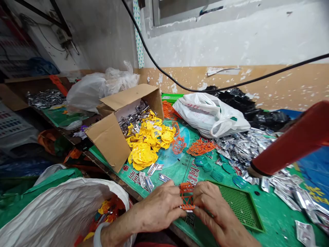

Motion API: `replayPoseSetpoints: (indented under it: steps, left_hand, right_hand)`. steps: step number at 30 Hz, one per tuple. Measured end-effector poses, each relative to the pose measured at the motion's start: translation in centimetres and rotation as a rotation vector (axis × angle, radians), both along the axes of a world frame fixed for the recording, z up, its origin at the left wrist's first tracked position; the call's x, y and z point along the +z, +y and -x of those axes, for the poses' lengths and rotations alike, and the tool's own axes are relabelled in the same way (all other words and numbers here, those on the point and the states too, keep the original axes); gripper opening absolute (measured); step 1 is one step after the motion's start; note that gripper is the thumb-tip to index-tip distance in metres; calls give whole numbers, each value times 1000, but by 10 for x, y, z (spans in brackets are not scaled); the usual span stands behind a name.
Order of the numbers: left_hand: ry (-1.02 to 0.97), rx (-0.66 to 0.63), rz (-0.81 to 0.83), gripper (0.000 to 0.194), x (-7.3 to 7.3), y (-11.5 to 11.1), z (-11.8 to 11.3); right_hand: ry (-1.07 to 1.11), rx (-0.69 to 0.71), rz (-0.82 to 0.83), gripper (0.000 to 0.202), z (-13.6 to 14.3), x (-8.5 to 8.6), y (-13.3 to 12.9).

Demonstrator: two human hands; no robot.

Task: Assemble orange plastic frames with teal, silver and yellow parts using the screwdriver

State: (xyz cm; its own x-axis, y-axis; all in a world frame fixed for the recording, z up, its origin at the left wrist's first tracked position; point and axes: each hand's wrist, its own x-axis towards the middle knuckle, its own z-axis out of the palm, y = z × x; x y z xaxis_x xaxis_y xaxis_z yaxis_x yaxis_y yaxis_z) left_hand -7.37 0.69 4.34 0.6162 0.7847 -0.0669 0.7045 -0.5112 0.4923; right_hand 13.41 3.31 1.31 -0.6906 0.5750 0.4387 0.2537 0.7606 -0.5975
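Observation:
Between both hands, just above the front edge of the green-covered table, is an orange plastic lattice piece. My left hand grips its left side, fingers closed. Its right side is pinched by my right hand. A small pale or metallic bit shows at the lattice's lower edge, too small to name. Beyond my left hand lie small silvery pieces. Similar orange lattice pieces and teal plastic pieces are farther back on the table.
A tipped cardboard box spills yellow plastic pieces and metal parts. A green mesh tray sits right of my hands. Silvery packets surround a slanted red post. A white sack stands at lower left; a black cable hangs across.

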Motion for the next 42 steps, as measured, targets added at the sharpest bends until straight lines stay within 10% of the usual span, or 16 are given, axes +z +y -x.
replayPoseSetpoints:
  steps: [26,42]
  left_hand:
    - [-489,134,87,29,-27,-14,-26]
    - [-608,137,571,16,-25,-4,-25]
  right_hand:
    - [-9,-72,457,31,-14,8,-12]
    - [66,-175,425,28,-7,-5,-13]
